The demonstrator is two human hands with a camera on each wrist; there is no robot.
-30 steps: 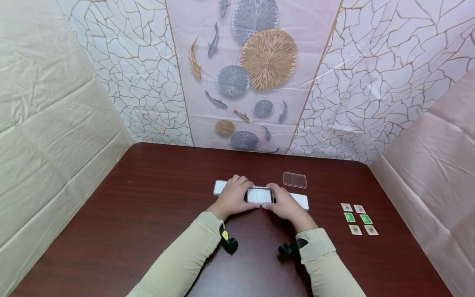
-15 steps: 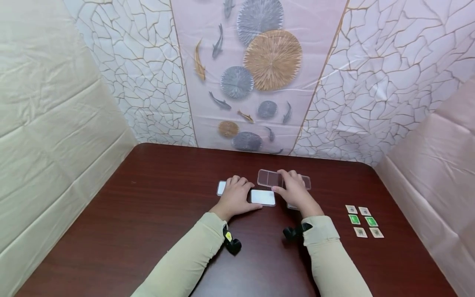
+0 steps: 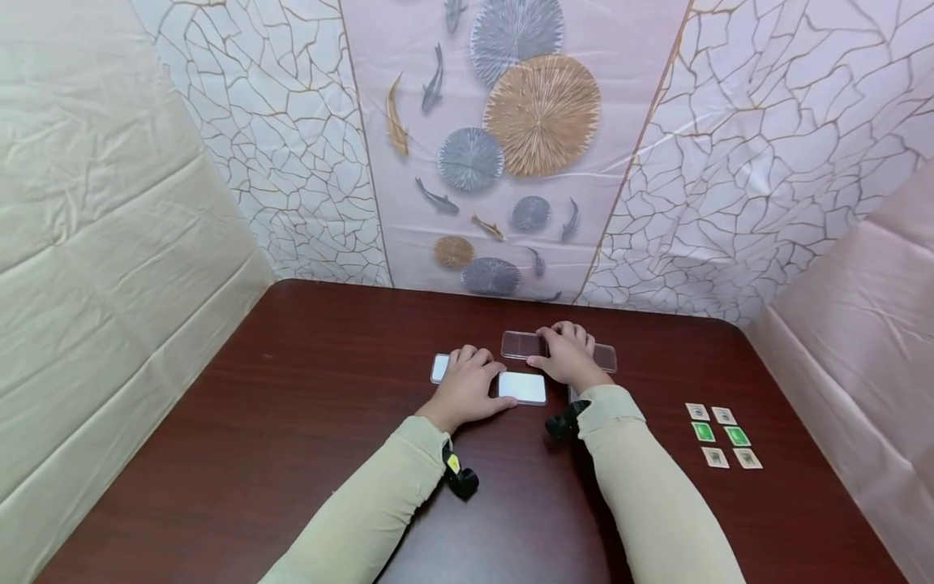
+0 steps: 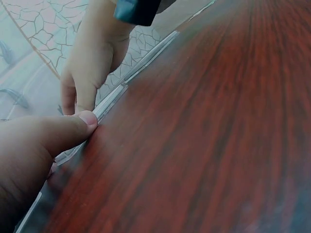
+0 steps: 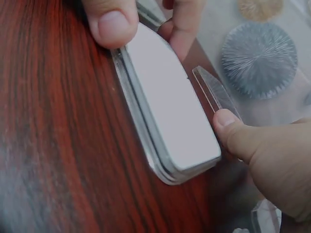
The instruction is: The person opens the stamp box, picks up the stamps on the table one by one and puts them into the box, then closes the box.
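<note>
In the head view my left hand (image 3: 470, 385) holds a small clear plastic box (image 3: 522, 388) topped with a flat white surface, at the middle of the table. The right wrist view shows the thumb and fingers at one end of this box, which lies on the tabletop. Just behind it, my right hand (image 3: 571, 357) pinches a clear plastic lid (image 3: 521, 344) by its right end, low over the table. In the right wrist view the lid (image 5: 216, 87) stands tilted beside the box, under my right thumb. Part of its right end is hidden by the fingers.
Another clear lid (image 3: 605, 358) lies right of my right hand. A white-topped box (image 3: 439, 367) shows behind my left hand, and a third (image 3: 573, 393) is mostly covered by my right wrist. Several small cards (image 3: 715, 457) lie in two columns at the right. Patterned cloth (image 3: 314, 146) hangs behind.
My right hand has lifted the clear lid off the middle box and carried it back behind the box, lowering it toward the table. My left hand stays on the box.
</note>
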